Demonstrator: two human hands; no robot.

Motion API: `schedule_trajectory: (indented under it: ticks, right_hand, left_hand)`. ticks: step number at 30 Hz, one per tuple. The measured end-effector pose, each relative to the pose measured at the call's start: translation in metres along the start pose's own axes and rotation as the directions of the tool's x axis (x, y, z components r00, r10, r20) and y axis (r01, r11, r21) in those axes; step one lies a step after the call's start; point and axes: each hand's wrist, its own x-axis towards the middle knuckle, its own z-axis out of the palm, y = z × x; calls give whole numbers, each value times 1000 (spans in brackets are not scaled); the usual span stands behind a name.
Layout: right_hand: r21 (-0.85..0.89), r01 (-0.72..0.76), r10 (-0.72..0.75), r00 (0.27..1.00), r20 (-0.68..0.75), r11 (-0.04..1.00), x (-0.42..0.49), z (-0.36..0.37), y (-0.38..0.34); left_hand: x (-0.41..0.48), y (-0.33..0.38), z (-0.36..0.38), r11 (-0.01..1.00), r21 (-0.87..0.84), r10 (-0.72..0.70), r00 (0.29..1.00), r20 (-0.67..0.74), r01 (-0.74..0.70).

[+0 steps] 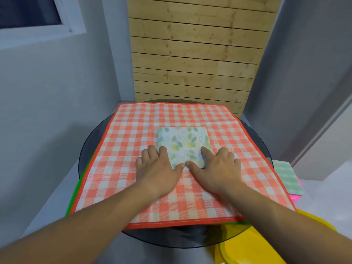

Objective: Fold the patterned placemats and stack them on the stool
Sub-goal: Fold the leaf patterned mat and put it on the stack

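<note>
At frame centre, a folded leaf-print placemat (183, 143) lay on an orange checked placemat (133, 187) over the round tabletop (89, 149). Left hand (158, 168) and right hand (217, 166) pressed its near edge, fingers (163, 151) straight, grasping nothing. Far right, a green checked placemat (285, 176) topped a pink stool (295, 198).

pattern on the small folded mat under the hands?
Folded placemat: green, yellow, blue leaf print on white. Head view.

1. This looks like a home, in a small dining corner: plain grey painted walls (47, 96) meet a panel of pale pine planks (194, 54).
2. A white-framed window (40, 33) sits high on the left.
3. A round, dark glass counter (171, 237) carries an orange gingham placemat (133, 121).
</note>
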Motion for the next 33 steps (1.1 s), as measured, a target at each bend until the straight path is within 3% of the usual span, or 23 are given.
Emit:
schedule_trajectory:
  ticks: [11,19,24,27,30,33]
  right_hand:
    - [123,64,-64,998,-1,990,5,-1,31]
    - [255,189,-196,981,2,948,8,-6,54]
    - [313,163,-195,978,72,936,14,-7,61]
    - [410,113,-177,977,122,905,18,-13,57]
    - [626,-48,-65,986,156,778,22,-33,52]
    - [717,-107,50,994,99,689,33,-43,50]
  left_hand:
    - [10,-24,-17,987,-150,-32,986,164,57]
    - [11,-29,-25,981,-177,-35,967,250,81]
    - [18,-38,-34,965,-246,-1,938,346,92]
    - [19,-40,-51,899,-417,35,926,376,135]
    - [28,-36,-64,784,-576,-83,959,272,231]
    - [34,-32,-63,682,-669,-180,954,239,296]
